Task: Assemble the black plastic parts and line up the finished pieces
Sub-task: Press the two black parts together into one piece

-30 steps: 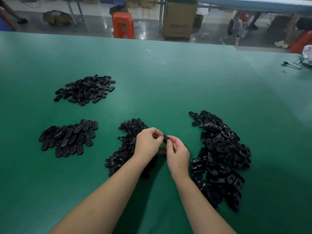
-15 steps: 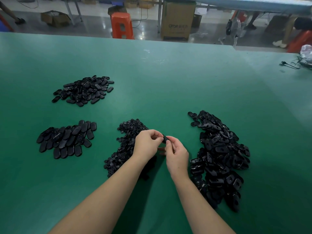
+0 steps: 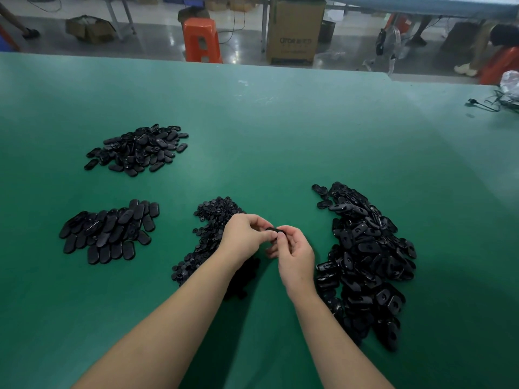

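Both hands meet over the green table point(image 3: 280, 141), pinching one small black plastic part point(image 3: 273, 229) between their fingertips. My left hand point(image 3: 244, 238) holds its left end, my right hand point(image 3: 295, 252) its right end. Under my left hand lies a heap of small round black pieces point(image 3: 209, 234). A large pile of black oval shells point(image 3: 365, 256) with holes sits just right of my right hand. At the left, overlapping rows of smooth black oval pieces point(image 3: 109, 233) lie flat. Further back left is another pile of black oval parts point(image 3: 137, 148).
The table's far edge runs across the top, with an orange stool point(image 3: 201, 40) and a cardboard box point(image 3: 295, 32) on the floor beyond. Black cables and a white bag point(image 3: 502, 94) lie at the far right of the table.
The hands have stayed together on the small black part; only the fingers have shifted slightly on it. The piles have not moved.
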Tool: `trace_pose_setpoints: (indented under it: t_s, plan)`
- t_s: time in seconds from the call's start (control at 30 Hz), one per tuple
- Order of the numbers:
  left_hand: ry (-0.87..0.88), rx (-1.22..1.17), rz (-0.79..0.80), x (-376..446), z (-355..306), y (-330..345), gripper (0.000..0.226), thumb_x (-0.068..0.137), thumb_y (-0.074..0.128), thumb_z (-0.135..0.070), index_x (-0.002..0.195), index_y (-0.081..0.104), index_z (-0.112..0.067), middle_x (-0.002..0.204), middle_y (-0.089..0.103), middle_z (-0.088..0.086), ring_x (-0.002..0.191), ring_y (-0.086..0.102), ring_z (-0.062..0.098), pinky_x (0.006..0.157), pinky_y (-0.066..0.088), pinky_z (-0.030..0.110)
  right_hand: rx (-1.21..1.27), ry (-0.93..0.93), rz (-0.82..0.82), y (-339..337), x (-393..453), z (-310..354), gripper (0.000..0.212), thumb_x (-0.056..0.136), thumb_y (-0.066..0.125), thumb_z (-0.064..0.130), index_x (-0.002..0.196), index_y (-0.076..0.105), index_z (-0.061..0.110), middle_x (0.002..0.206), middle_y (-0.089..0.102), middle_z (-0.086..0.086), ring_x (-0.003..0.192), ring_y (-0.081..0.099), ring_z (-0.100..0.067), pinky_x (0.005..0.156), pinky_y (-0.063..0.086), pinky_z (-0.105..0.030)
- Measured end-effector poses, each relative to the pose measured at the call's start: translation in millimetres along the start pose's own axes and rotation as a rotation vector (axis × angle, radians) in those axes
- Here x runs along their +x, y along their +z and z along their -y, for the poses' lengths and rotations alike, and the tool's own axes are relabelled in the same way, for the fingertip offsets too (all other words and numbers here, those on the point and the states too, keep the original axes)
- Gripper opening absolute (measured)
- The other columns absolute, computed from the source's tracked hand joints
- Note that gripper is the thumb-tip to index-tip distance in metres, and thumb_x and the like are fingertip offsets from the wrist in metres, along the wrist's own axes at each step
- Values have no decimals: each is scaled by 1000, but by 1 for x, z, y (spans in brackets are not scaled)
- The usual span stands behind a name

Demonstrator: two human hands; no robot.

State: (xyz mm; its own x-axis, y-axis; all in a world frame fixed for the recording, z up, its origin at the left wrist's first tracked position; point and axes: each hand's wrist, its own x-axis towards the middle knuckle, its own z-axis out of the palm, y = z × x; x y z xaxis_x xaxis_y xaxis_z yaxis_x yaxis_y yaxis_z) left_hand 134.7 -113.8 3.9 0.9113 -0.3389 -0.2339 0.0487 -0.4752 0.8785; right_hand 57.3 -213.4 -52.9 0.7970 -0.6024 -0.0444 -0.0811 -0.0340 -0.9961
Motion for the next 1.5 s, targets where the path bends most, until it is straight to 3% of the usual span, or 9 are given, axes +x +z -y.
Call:
trace_pose_setpoints:
  t_s: [0.2,0.33,0.5,0.63,0.8,0.9,1.0,1.3,1.5]
  plan:
    - [-31,-47,26,-4,-4,2,3,85,77,-13,88,78,-12,71,73,6,44,48,9,48,41,19,-45,-7,-24,-1,0,-1,15,102,55,16,96,61,28,76,70,7,58,63,-9,61,55,-32]
    - [-30,-36,32,-6,-4,1,4,89,73,-9,87,77,-8,51,62,-6,39,49,11,44,42,19,-63,-12,-22,-1,0,-1,16,102,55,14,96,61,28,75,69,8,58,61,-8,60,55,-31]
    - [-3,68,-9,-6,-4,3,5,85,75,-16,80,75,-17,62,66,-7,42,51,4,53,44,21,-52,-5,-15,-1,0,-1,19,102,54,12,96,62,27,76,69,4,57,59,-5,59,53,-29]
    - [15,150,-46,-8,-6,7,6,83,73,-19,78,72,-20,69,69,-7,53,55,6,58,44,22,-64,6,3,-1,0,-1,16,102,56,15,96,64,27,82,72,3,66,61,-13,66,55,-45]
    - [41,227,-53,-9,-10,10,5,86,71,-21,85,72,-16,75,68,-4,63,59,10,60,45,23,-93,-12,-15,-1,0,0,16,101,58,14,97,62,29,88,72,5,77,65,-13,73,57,-49]
    - [69,241,-23,-10,-8,5,7,89,68,-18,90,74,-15,81,72,-1,68,66,17,69,54,27,-97,-26,-23,-1,-1,0,18,100,60,15,94,61,32,84,70,10,77,64,-8,72,55,-41]
    - [101,266,-7,-10,-5,1,9,92,66,-19,92,75,-20,80,71,-6,62,67,12,65,52,23,-119,-36,-21,-1,-1,0,19,99,61,16,93,60,34,87,69,20,81,65,-3,73,52,-26]
    - [258,390,-6,-10,-1,2,11,89,67,-19,98,73,-21,87,72,-6,74,61,9,73,50,24,-134,-48,-37,2,-1,1,24,103,50,18,93,59,37,79,65,10,72,60,-15,71,53,-42]
    - [335,563,-210,-12,8,-14,9,90,63,-28,96,69,-26,88,57,-9,82,60,17,68,47,30,-30,-33,-37,1,-5,7,22,106,48,20,109,61,38,80,66,5,59,57,-8,56,50,-21]
